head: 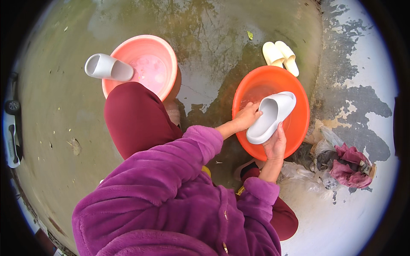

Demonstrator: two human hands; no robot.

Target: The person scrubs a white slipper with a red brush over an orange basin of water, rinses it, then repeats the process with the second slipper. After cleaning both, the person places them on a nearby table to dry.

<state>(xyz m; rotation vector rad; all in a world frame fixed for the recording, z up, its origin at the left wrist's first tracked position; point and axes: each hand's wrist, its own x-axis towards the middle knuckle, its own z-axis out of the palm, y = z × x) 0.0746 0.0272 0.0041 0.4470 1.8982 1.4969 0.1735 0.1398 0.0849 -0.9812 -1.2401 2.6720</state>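
Over an orange plastic basin, both my hands hold one light grey slide sandal, its inner sole facing up. My left hand grips its left edge, with the thumb over the rim. My right hand supports it from below on the right, thumb along the side. The bottom of the orange basin is partly hidden by the sandal; some water seems to lie in it. A second light grey slide sandal rests across the left rim of a pink plastic basin, which holds shallow water.
A pair of cream slide sandals stands on the wet ground beyond the orange basin. Plastic bags and a dark pink cloth lie by the stained wall at right. My knee is close to the pink basin.
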